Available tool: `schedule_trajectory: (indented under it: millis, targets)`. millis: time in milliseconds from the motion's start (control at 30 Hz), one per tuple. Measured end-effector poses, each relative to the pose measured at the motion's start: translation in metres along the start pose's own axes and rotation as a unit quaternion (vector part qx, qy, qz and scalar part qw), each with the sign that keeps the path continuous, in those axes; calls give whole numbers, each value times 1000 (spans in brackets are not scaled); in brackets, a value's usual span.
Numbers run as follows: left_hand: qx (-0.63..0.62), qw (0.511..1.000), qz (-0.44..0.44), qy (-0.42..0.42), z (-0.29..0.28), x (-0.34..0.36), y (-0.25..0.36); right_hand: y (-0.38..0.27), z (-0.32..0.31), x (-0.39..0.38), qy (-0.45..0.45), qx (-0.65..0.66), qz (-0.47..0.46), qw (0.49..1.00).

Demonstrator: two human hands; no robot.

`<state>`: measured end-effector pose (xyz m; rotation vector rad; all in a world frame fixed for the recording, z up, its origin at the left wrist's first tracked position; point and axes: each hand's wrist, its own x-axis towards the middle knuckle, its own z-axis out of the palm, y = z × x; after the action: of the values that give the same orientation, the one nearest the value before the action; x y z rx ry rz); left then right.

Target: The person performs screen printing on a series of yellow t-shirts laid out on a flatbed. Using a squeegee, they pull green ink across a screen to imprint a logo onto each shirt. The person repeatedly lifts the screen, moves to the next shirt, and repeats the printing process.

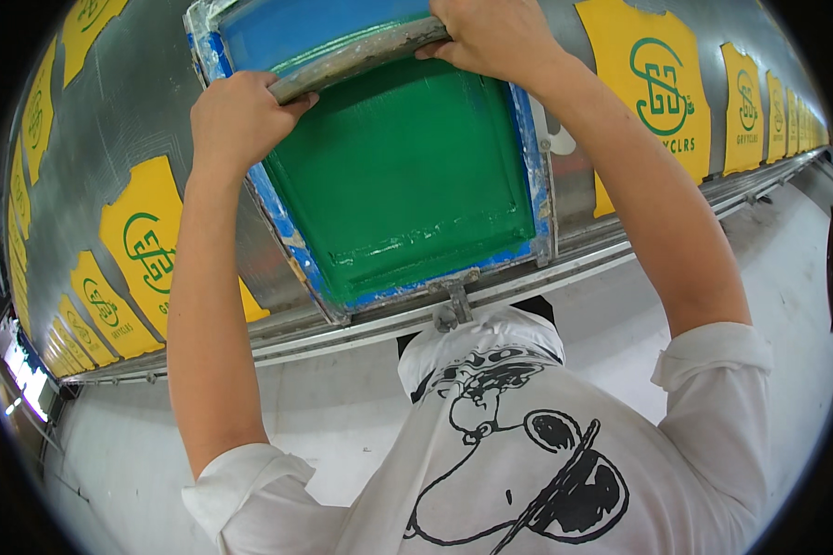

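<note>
Both my hands grip a long squeegee [361, 59] that spans the upper part of a screen-printing frame. My left hand [242, 120] is wrapped round its left end, the thumb below. At the right end my right hand [495, 37] is closed on it, partly cut off by the top of the picture. Wet green ink [407, 176] covers the mesh below the squeegee, and a bluer strip shows above it. The screen frame [539, 176] has blue, ink-stained borders and lies on the long table. What lies under the screen is hidden.
Yellow shirt panels with green prints [662, 92] lie in rows on the grey table [208, 199] to both sides. A metal rail [379, 335] runs along the near edge, with a clamp [455, 305] at the frame's front. My body stands close to that edge, above a pale floor [111, 453].
</note>
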<state>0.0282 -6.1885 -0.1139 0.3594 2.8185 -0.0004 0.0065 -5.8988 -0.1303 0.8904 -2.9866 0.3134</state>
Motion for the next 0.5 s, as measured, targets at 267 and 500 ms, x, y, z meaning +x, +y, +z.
schedule_trajectory:
  millis: [267,500]
  targets:
    - [-24,999,-28,-20,12,-59,28,-28,4,-57,-1,8,19,1000]
    - [-73,996,-56,-18,35,-125,58,-58,10,-123,3,8,12,1000]
